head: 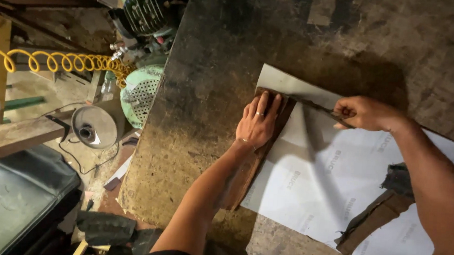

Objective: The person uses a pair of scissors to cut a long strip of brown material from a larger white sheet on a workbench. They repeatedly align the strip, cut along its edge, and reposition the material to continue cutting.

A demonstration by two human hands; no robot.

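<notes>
My left hand (pixel 258 122) presses flat, fingers together, on a long brown wooden strip (pixel 253 166) that lies along the left edge of a white sheet (pixel 315 181) on a dark worn table (pixel 198 91). My right hand (pixel 366 113) grips a thin dark tool (pixel 313 105) whose far end reaches toward the strip's top end near my left fingertips. What kind of tool it is I cannot tell.
A dark ragged scrap (pixel 377 210) lies on the sheet at the right. Left of the table, lower down: a coiled yellow air hose (pixel 63 61), a green machine (pixel 140 92), a round metal canister (pixel 94 125) and wooden beams (pixel 15 135).
</notes>
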